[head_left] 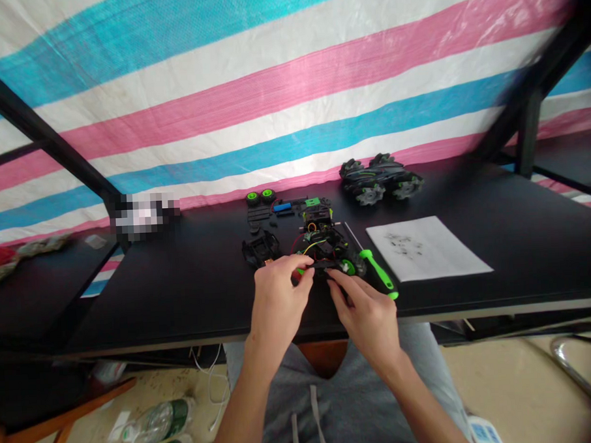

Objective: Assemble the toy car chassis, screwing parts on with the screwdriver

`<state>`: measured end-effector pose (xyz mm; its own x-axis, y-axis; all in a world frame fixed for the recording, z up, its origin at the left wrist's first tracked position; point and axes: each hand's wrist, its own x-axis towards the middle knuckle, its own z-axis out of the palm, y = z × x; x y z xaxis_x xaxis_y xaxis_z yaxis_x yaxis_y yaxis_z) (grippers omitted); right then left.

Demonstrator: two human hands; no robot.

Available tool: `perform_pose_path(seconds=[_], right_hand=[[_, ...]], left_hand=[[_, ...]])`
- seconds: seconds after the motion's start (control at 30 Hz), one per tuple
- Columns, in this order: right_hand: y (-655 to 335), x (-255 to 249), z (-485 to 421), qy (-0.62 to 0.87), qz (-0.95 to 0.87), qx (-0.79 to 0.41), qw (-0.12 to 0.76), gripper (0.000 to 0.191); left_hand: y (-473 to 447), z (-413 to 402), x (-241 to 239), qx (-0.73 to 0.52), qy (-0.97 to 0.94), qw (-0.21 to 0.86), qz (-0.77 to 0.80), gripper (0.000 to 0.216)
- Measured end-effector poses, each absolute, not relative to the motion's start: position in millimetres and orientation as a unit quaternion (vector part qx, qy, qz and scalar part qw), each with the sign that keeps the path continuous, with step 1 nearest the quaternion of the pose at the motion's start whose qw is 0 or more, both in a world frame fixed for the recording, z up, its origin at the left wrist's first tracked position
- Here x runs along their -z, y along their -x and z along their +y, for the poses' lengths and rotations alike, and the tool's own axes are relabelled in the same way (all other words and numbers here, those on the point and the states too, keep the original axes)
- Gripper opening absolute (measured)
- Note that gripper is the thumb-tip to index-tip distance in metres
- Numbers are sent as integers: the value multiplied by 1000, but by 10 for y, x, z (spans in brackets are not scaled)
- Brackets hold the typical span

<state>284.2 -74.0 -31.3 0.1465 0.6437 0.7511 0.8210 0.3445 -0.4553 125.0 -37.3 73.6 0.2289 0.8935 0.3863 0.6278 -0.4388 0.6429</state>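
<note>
A partly dismantled toy car (326,243), with bare wires and green-hubbed wheels, sits on the black table in front of me. At its near end, the thumb and index finger of my left hand (279,294) pinch a black bar-like part (319,265). My right hand (370,309) has its fingertips closed at the other end of that part; the exact contact is too small to make out. Beside the car's right wheel lies a green-handled screwdriver (379,273). To the left rests a black plastic body shell (261,248), close to my left knuckles.
Two loose green-hubbed wheels (260,197), a blue cylindrical battery (282,208) and small black parts lie behind. Small screws (405,245) are spread on a white sheet (444,261). Another toy vehicle (379,178) stands at the back right. Black frame bars (52,147) flank the striped sheet.
</note>
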Motion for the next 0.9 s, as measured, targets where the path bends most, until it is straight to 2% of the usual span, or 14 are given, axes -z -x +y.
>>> perform_pose_path(seconds=[0.6,0.9], right_hand=[[-2839,306,-741,561,-653,99,499,21],[-2842,322,-745,556,-667,116,481,23]], left_hand=[[-1255,-251,-830,-278,-813,164,484,16],[-1237,-205,-840,-262,-828,162,470,24]])
